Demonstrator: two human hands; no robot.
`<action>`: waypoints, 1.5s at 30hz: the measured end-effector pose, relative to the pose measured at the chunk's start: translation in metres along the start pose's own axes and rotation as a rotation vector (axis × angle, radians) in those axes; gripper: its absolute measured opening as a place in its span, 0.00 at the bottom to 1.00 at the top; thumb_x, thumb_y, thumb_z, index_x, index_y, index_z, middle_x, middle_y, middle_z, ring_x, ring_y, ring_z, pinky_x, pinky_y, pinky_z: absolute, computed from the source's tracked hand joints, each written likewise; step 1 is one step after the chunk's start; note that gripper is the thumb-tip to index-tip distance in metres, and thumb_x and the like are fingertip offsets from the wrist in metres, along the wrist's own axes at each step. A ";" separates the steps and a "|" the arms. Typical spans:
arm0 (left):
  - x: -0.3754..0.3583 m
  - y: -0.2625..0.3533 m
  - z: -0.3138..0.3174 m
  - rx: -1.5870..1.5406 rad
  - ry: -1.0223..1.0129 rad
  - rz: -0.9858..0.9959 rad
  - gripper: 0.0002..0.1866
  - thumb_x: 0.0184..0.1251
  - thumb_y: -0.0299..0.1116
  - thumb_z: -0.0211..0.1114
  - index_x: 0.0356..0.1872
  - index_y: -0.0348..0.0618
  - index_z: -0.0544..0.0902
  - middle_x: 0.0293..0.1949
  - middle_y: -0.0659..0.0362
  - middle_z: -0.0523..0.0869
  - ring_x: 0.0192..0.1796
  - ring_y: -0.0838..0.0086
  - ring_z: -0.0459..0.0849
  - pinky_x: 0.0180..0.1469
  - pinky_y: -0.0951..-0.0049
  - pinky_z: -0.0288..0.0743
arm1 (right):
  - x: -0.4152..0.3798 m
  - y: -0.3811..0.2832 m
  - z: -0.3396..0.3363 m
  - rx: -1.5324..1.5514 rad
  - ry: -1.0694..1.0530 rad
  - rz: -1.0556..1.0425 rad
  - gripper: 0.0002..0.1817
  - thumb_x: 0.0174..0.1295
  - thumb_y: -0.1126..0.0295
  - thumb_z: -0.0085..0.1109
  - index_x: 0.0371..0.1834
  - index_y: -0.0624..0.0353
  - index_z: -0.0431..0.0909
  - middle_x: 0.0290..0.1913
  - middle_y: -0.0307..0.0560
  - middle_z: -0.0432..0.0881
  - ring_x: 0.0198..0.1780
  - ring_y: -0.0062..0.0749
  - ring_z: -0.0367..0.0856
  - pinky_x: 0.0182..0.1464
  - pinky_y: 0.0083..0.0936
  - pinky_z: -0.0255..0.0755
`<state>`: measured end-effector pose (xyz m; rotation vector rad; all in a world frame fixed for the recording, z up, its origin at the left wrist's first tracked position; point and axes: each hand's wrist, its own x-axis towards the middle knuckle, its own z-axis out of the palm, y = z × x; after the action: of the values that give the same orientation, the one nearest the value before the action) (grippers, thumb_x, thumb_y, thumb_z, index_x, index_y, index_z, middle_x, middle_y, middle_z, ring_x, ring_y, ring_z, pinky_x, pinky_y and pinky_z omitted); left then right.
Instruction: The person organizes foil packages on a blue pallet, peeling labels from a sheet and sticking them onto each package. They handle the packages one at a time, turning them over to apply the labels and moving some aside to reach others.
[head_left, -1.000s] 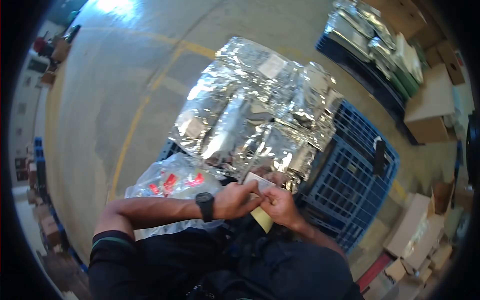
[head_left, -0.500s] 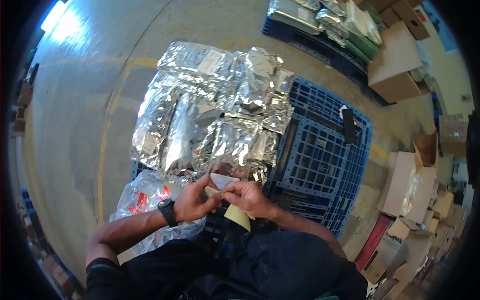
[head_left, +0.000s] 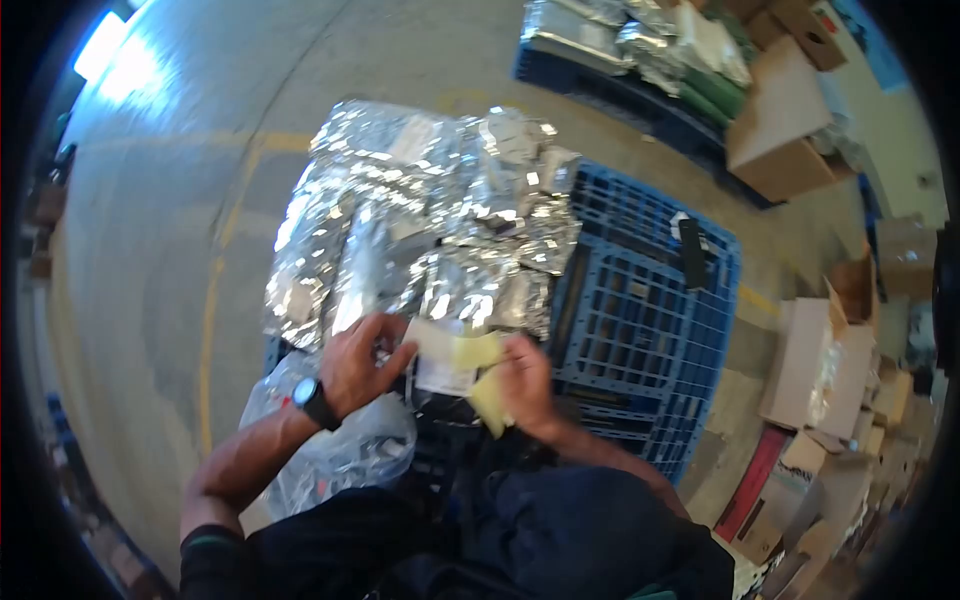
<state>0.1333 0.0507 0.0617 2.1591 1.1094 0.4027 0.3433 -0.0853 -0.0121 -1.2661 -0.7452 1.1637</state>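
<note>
My left hand (head_left: 360,368), with a watch (head_left: 316,402) on its wrist, pinches the left edge of a white label (head_left: 430,340). Opposite it, my right hand (head_left: 528,388) is closed on yellow backing paper (head_left: 478,350), which runs out from the label's right side. A second yellow flap hangs below my right fingers. Under the label lies a white printed sheet (head_left: 443,378); its print is too blurred to read. Silver foil bags (head_left: 455,270) cover the left part of the blue pallet (head_left: 640,320) just beyond my hands.
A clear plastic bag (head_left: 350,450) with red marks lies by my left forearm. On the pallet's right side rests a black flat object (head_left: 692,252). Another pallet (head_left: 620,95) bears more foil packs at the back right. Cardboard boxes (head_left: 800,350) stand along the right.
My hands have moved apart, the right one to the right. The yellow backing now stretches between them, and more of the label shows. The head view has shifted slightly.
</note>
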 end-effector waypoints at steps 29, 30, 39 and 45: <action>-0.019 -0.018 -0.126 0.580 0.704 0.834 0.08 0.53 0.30 0.72 0.35 0.44 0.85 0.23 0.66 0.80 0.22 0.79 0.75 0.25 0.76 0.67 | 0.080 -0.191 0.147 -0.092 -0.798 0.629 0.14 0.69 0.65 0.63 0.50 0.64 0.78 0.23 0.29 0.77 0.17 0.08 0.68 0.18 0.13 0.58; -0.018 -0.024 -0.123 0.580 0.717 0.822 0.08 0.53 0.30 0.72 0.35 0.44 0.85 0.23 0.66 0.80 0.22 0.79 0.75 0.25 0.76 0.67 | 0.086 -0.187 0.158 -0.122 -0.732 0.530 0.14 0.69 0.65 0.62 0.50 0.64 0.79 0.23 0.30 0.78 0.18 0.08 0.68 0.18 0.13 0.59; -0.015 -0.062 -0.098 0.312 0.650 0.514 0.16 0.56 0.47 0.72 0.40 0.50 0.86 0.29 0.66 0.84 0.28 0.75 0.82 0.28 0.74 0.71 | 0.111 -0.108 0.145 -0.171 -0.400 0.227 0.12 0.73 0.66 0.53 0.42 0.64 0.80 0.24 0.33 0.79 0.17 0.08 0.65 0.17 0.13 0.60; -0.020 -0.076 -0.077 0.079 0.393 0.049 0.23 0.58 0.47 0.72 0.52 0.50 0.81 0.45 0.57 0.85 0.40 0.60 0.86 0.39 0.64 0.80 | 0.122 -0.073 0.118 -0.507 -0.657 0.361 0.15 0.74 0.60 0.53 0.33 0.59 0.79 0.20 0.30 0.71 0.15 0.10 0.62 0.16 0.14 0.58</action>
<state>0.0338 0.0986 0.0666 2.2371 1.3008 0.8458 0.2876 0.0743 0.0622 -1.4778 -1.4003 1.8010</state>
